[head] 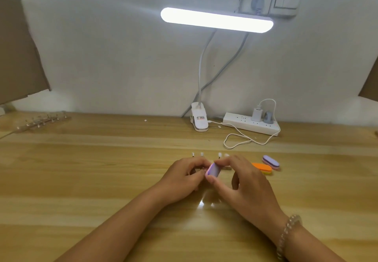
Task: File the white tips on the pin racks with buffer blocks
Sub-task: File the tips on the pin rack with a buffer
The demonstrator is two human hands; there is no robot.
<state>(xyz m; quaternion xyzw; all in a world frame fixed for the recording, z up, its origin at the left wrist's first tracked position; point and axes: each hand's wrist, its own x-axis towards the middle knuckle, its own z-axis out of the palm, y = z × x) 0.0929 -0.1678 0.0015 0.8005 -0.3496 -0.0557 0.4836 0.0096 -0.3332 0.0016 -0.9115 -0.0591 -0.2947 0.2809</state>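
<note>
A pin rack with several white tips stands on the wooden table, mostly hidden behind my hands. My left hand has its fingers curled around the rack's near part. My right hand pinches a small purple and pink buffer block between thumb and forefinger, held against the rack between the two hands. Two more buffer blocks lie to the right: an orange and yellow one and a purple one.
A second pin rack lies at the far left near the wall. A clip-on lamp with a lit bar, a white power strip and a looping white cable sit at the back. Cardboard leans at both sides.
</note>
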